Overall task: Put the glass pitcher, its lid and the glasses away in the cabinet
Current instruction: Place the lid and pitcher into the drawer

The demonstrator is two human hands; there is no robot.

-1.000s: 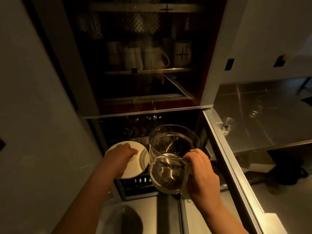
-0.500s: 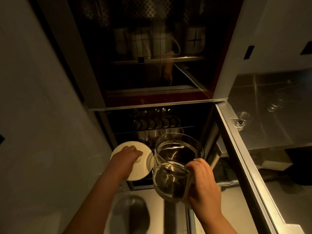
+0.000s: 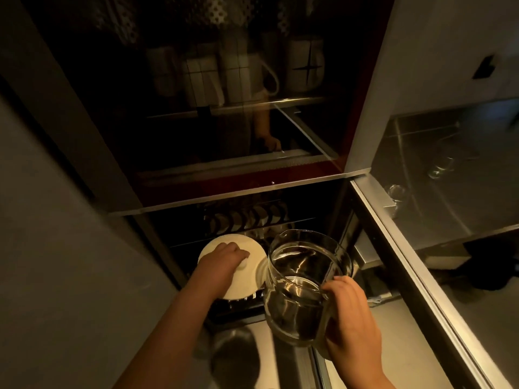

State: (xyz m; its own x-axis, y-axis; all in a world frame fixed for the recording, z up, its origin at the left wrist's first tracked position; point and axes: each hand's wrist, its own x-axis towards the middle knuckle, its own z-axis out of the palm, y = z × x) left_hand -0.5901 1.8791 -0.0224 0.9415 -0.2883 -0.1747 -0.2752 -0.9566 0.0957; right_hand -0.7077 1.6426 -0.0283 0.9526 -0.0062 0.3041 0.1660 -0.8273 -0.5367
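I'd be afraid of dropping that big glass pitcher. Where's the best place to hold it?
By its handle, coming from the side nearest the person. The glass pitcher stands upright with its spout pointing away, its body wide and smooth, so the handle gives the surest hold. The right hand already grips it there.

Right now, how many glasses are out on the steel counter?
2 glasses show: one at the counter's near left edge, one farther back to its right. The dim light may hide others.

right hand (image 3: 351,318) covering pitcher (image 3: 303,279) handle, lid (image 3: 252,276) partly under left hand (image 3: 222,262), mugs (image 3: 230,74) dim
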